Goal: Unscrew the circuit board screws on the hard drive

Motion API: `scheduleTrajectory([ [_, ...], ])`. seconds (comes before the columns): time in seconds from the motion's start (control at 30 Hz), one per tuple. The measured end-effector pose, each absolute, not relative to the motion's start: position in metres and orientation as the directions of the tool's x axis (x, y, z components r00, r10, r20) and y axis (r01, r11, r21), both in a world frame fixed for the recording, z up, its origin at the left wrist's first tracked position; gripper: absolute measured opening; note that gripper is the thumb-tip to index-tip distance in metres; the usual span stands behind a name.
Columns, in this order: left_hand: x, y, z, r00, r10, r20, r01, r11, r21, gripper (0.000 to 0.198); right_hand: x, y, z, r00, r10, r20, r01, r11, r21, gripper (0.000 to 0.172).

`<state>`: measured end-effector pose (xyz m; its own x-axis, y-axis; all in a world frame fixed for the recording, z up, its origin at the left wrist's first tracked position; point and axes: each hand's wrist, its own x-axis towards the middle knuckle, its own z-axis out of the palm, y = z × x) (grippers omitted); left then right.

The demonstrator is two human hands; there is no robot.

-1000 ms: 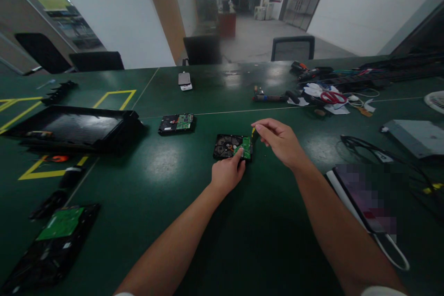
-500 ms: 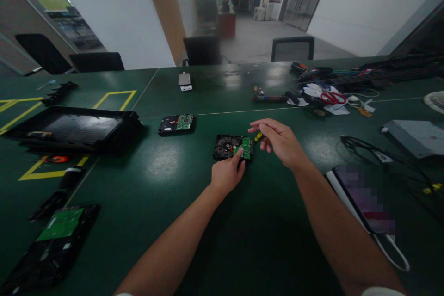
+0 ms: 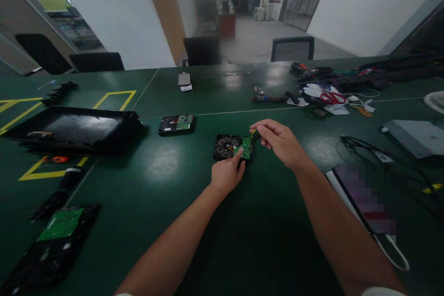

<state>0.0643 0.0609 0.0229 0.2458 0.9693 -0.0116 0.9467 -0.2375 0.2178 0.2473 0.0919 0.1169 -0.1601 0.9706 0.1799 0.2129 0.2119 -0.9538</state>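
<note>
Two hands (image 3: 227, 174) (image 3: 279, 143), left touching hard drive (image 3: 225, 144), right beside

Electronics workshop within an office-type room. Beneath the left hand (image 3: 227, 175) and right hand (image 3: 277, 141), a green tabletop (image 3: 194, 194); left of the left hand, 2 drives (image 3: 176, 125) with exposed circuit boards (image 3: 185, 121); right of the right hand, loose black cables (image 3: 366, 144); far beyond the hands, office chairs (image 3: 293, 49) and glass doors (image 3: 301, 0).

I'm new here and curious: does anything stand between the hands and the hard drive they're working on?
Nothing visible does. A finger of the left hand lies on the green board of the hard drive. The right hand holds a small yellow tool at its edge; whether the tip touches is too small to tell.
</note>
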Motion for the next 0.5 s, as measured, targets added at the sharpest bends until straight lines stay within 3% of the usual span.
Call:
scheduleTrajectory([
  [0.23, 0.0638, 0.0609, 0.0241, 0.254, 0.967, -0.008, 0.943, -0.246, 0.224, 0.055, 0.2504, 0.0945, 0.1122, 0.002, 0.981, 0.192, 0.255, 0.185, -0.949, 0.022],
  [0.5, 0.0637, 0.0608, 0.0232, 0.258, 0.966, 0.001, 0.942, -0.252, 0.220, 0.056, 0.2484, 0.0925, 0.1154, -0.105, 0.981, 0.165, 0.165, 0.180, -0.970, 0.029],
])
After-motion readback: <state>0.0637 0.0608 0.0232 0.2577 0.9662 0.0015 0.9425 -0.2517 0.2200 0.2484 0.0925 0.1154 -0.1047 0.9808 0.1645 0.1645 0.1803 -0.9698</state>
